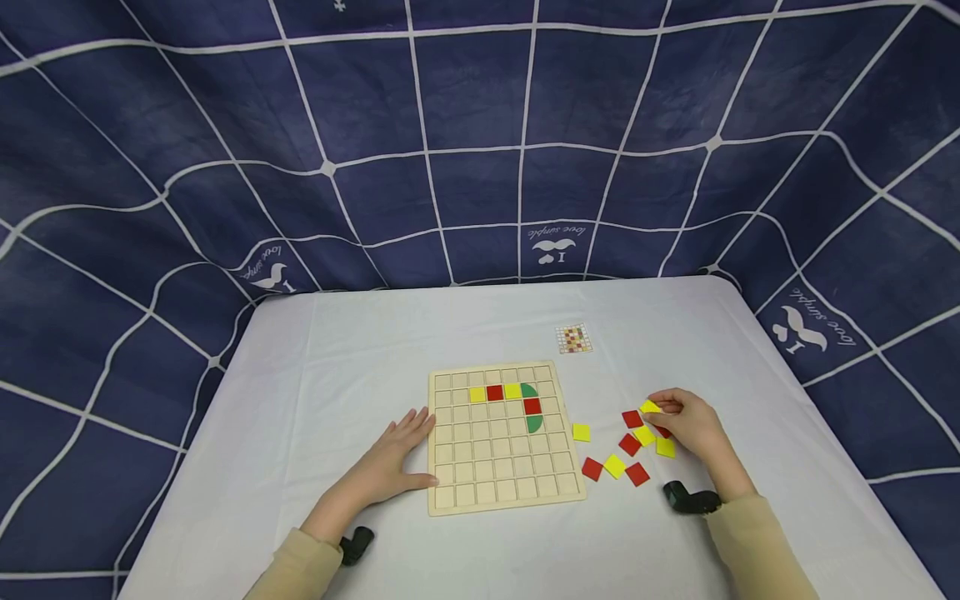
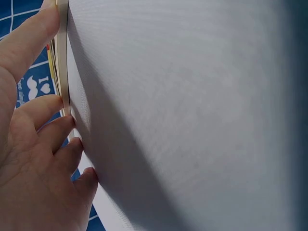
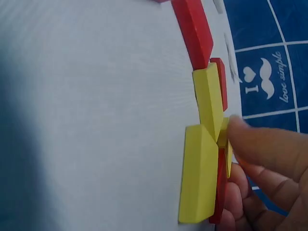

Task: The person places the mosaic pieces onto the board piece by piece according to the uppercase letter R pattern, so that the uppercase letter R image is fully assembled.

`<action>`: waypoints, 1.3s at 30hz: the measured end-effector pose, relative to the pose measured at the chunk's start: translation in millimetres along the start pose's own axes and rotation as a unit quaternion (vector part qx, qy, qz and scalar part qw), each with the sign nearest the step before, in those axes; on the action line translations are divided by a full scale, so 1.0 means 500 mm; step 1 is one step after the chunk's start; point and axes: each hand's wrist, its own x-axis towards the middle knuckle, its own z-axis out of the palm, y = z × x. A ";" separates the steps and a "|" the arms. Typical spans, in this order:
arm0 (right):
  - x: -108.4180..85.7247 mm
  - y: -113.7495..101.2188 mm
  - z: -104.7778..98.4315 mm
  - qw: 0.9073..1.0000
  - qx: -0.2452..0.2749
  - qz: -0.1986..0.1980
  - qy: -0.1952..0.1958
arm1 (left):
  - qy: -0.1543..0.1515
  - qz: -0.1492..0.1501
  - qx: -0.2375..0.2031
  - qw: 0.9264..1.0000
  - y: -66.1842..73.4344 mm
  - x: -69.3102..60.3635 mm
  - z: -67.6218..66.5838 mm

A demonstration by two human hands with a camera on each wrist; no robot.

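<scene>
A pale wooden grid board [image 1: 480, 451] lies on the table, with yellow, red and green pieces in its upper cells. My left hand [image 1: 386, 462] is spread at the board's left edge, thumb and fingertips touching it; in the left wrist view the hand [image 2: 45, 159] rests along the board's side [image 2: 63, 57]. My right hand [image 1: 693, 425] is over the loose tiles right of the board, pinching a yellow tile [image 1: 650, 407] between thumb and fingers. In the right wrist view the hand [image 3: 269, 173] is behind a yellow tile [image 3: 198, 173]; its fingertips are partly hidden.
Red and yellow tiles [image 1: 615, 466] lie scattered right of the board, with one yellow tile [image 1: 581, 432] near its edge. A small patterned card [image 1: 573, 338] lies beyond the board. Dark blue cloth with white lines [image 1: 472, 192] hangs behind the white table [image 1: 360, 350].
</scene>
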 end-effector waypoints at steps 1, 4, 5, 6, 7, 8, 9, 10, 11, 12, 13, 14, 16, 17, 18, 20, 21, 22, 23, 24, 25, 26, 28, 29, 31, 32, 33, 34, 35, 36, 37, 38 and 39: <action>0.000 0.000 0.000 1.000 -0.006 0.004 -0.002 | 0.000 0.000 0.000 1.000 0.000 0.000 0.000; 0.000 -0.002 0.001 1.000 -0.016 0.006 -0.003 | 0.001 0.001 0.001 1.000 0.000 0.000 0.001; 0.000 -0.004 0.002 1.000 -0.018 0.008 -0.003 | 0.001 0.000 0.001 1.000 -0.001 0.000 0.001; 0.000 -0.006 0.002 1.000 -0.019 0.009 -0.004 | 0.001 0.000 0.001 1.000 -0.001 0.001 0.002; 0.000 -0.007 0.002 1.000 -0.020 0.011 -0.006 | 0.001 -0.001 0.002 1.000 -0.002 0.001 0.002; 0.000 -0.009 0.002 1.000 -0.020 0.011 -0.007 | 0.002 -0.001 0.002 1.000 -0.002 0.001 0.002; 0.000 -0.010 0.001 1.000 -0.020 0.012 -0.009 | 0.002 -0.001 0.002 1.000 -0.003 0.001 0.003; 0.000 -0.011 0.001 1.000 -0.020 0.014 -0.011 | 0.002 -0.002 0.001 1.000 -0.003 0.002 0.003; 0.000 -0.012 0.001 1.000 -0.019 0.016 -0.013 | 0.002 -0.002 0.000 1.000 -0.004 0.002 0.004; 0.000 -0.013 0.001 1.000 -0.017 0.017 -0.016 | 0.002 -0.002 0.000 1.000 -0.004 0.002 0.004; 0.000 -0.013 0.000 1.000 -0.016 0.018 -0.017 | 0.002 -0.002 0.000 1.000 -0.004 0.002 0.004; 0.000 -0.013 0.000 1.000 -0.014 0.017 -0.018 | 0.002 -0.001 0.000 1.000 -0.004 0.002 0.004; 0.001 -0.011 0.001 1.000 -0.012 0.016 -0.018 | 0.002 -0.002 0.000 1.000 -0.004 0.003 0.005; 0.002 -0.011 0.001 1.000 -0.010 0.016 -0.019 | 0.002 -0.002 -0.001 1.000 -0.005 0.003 0.005; 0.002 -0.010 0.001 1.000 -0.009 0.015 -0.019 | 0.002 -0.002 -0.001 1.000 -0.005 0.003 0.005; 0.001 -0.010 0.002 1.000 -0.007 0.009 -0.012 | 0.003 -0.002 0.000 1.000 -0.005 0.003 0.007; 0.001 -0.011 0.002 1.000 -0.006 0.006 -0.007 | 0.004 -0.002 0.000 1.000 -0.004 0.003 0.007; 0.000 -0.014 0.002 1.000 -0.003 0.002 -0.001 | 0.004 -0.002 0.000 1.000 -0.004 0.003 0.007; -0.001 -0.017 0.003 1.000 0.005 -0.001 0.005 | 0.005 -0.002 0.001 1.000 -0.004 0.003 0.007; -0.001 -0.022 0.005 1.000 0.013 -0.005 0.012 | 0.005 -0.001 0.002 1.000 -0.003 0.003 0.007; -0.002 -0.028 0.007 0.999 0.023 -0.011 0.019 | 0.006 -0.001 0.002 1.000 -0.003 0.002 0.007; -0.001 -0.035 0.010 0.999 0.033 -0.014 0.024 | 0.005 -0.001 0.003 1.000 -0.002 0.002 0.006; 0.000 -0.053 0.019 0.998 0.061 -0.020 0.027 | 0.006 -0.002 0.004 1.000 -0.001 0.002 0.005; 0.000 -0.062 0.025 0.997 0.076 -0.023 0.025 | 0.006 -0.002 0.004 1.000 -0.001 0.002 0.004; 0.001 -0.082 0.040 0.994 0.102 -0.030 0.019 | 0.005 -0.003 0.004 1.000 -0.001 0.002 0.004; 0.001 -0.092 0.049 0.993 0.115 -0.034 0.013 | 0.005 -0.003 0.004 1.000 -0.001 0.002 0.003; 0.001 -0.102 0.058 0.991 0.128 -0.038 0.006 | 0.006 -0.002 0.003 1.000 -0.002 0.002 0.004; 0.000 -0.112 0.068 0.989 0.139 -0.043 -0.001 | 0.005 -0.002 0.003 1.000 -0.002 0.002 0.004; -0.001 -0.123 0.077 0.988 0.149 -0.048 -0.007 | 0.005 -0.002 0.003 1.000 -0.002 0.002 0.004; -0.001 -0.132 0.088 0.986 0.159 -0.054 -0.014 | 0.006 -0.002 0.002 1.000 -0.003 0.002 0.004; -0.003 -0.142 0.098 0.984 0.165 -0.060 -0.021 | 0.007 -0.002 0.003 1.000 -0.003 0.002 0.004; -0.004 -0.151 0.108 0.983 0.169 -0.065 -0.028 | 0.007 -0.003 0.003 1.000 -0.003 0.002 0.004; -0.005 -0.160 0.118 0.981 0.176 -0.069 -0.034 | 0.008 -0.003 0.003 1.000 -0.003 0.001 0.004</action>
